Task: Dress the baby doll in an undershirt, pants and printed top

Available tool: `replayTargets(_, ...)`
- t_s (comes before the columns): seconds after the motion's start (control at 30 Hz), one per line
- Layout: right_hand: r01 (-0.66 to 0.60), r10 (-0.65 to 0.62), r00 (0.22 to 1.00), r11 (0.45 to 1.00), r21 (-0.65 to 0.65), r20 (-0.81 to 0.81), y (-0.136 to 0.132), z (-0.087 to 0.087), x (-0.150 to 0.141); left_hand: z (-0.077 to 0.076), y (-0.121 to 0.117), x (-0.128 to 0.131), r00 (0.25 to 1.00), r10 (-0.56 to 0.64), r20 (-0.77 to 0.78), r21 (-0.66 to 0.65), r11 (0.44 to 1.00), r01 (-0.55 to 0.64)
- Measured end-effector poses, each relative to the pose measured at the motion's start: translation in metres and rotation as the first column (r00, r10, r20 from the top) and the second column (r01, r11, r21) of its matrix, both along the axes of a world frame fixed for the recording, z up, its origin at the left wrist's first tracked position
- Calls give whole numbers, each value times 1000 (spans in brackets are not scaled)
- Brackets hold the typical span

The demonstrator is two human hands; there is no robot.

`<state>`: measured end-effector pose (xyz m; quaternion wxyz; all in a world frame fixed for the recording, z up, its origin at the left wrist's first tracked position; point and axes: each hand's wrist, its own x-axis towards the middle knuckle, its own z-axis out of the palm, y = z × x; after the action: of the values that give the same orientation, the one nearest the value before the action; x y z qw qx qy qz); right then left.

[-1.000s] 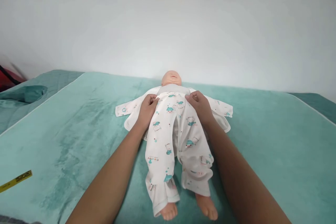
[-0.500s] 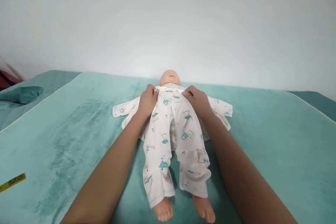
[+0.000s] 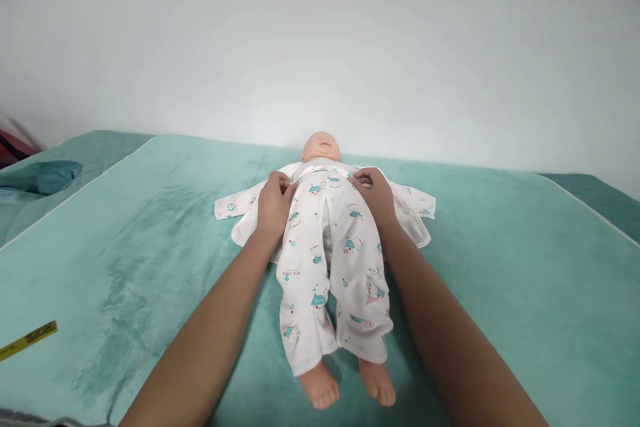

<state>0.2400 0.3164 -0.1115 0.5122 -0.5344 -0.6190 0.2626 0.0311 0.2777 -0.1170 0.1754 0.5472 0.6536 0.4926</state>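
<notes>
A baby doll (image 3: 321, 147) lies on its back with its head toward the wall and its bare feet toward me. White printed trousers (image 3: 311, 267) cover its legs and reach high up its front. My left hand (image 3: 277, 203) pinches the waistband's left edge, while my right hand (image 3: 373, 192) has its fingers curled on the right edge. Under the trousers, a matching white shirt (image 3: 417, 200) lies spread open with its sleeves stretched out to both sides. The fingertips are partly hidden by the cloth.
A green plush cover (image 3: 150, 267) carries the doll. Behind it rises a white wall (image 3: 320, 60). A yellow strip with dark print (image 3: 30, 340) lies at the lower left, and a folded green cloth (image 3: 40, 177) at the far left.
Both hands have shifted slightly down toward the feet along the waistband's sides. The trouser legs and feet appear slightly higher and closer together.
</notes>
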Motion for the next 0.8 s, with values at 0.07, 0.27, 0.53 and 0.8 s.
replayTargets(0.07, 59, -58, 997, 998, -32, 41, -8, -2, 3, 0, -7, -1, 1000, -10, 18, -20, 1000, 10)
replayTargets(0.27, 27, 0, 989, 983, -182, 145, -37, -3, 18, 2, -26, -9, 996, -88, 14, -167, 982, 90)
replayTargets(0.53, -344, 274, 938, 816, -464, -214, -51, 8, 46, 18, -50, -27, 841, -455, 294, -313, 785, 534)
replayTargets(0.8, -515, 287, 818, 750, -414, -498, -46, -1, 50, 5, -49, -36, 660, -387, 644, -224, 729, 646)
